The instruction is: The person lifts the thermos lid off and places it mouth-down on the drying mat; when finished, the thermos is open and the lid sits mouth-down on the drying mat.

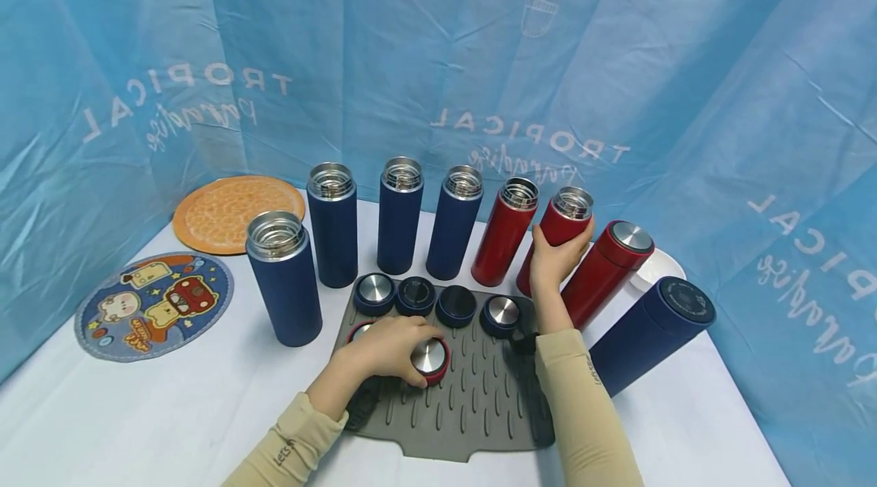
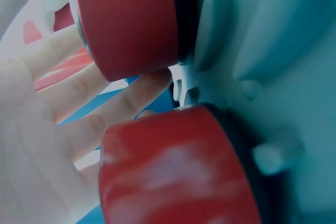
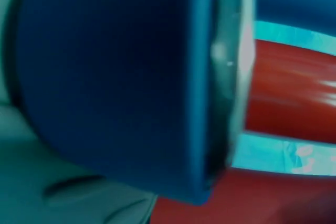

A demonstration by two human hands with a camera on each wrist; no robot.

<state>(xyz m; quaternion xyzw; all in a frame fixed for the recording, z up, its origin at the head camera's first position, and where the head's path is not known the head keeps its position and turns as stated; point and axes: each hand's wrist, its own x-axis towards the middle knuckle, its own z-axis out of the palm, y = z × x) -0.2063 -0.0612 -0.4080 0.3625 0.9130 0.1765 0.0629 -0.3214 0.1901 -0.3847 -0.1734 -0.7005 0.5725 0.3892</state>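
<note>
My left hand [image 1: 385,348] pinches a red lid with a silver top [image 1: 429,358] on the grey ridged mat [image 1: 466,418]. Another red lid [image 1: 359,330] lies partly hidden behind that hand; the left wrist view shows fingers between the gripped lid [image 2: 128,22] and the second lid [image 2: 178,166]. With my right hand [image 1: 553,262] I grip an uncapped red bottle [image 1: 560,224], standing in the row at the back. A dark blue lid [image 1: 502,316] sits beside my right wrist and fills much of the right wrist view.
Uncapped blue bottles [image 1: 400,221] and one more open red bottle [image 1: 505,232] stand left of my right hand. A capped red bottle [image 1: 603,274] and capped blue bottle [image 1: 651,335] are on the right. Blue lids [image 1: 416,295] line the mat's back; round placemats [image 1: 154,307] lie left.
</note>
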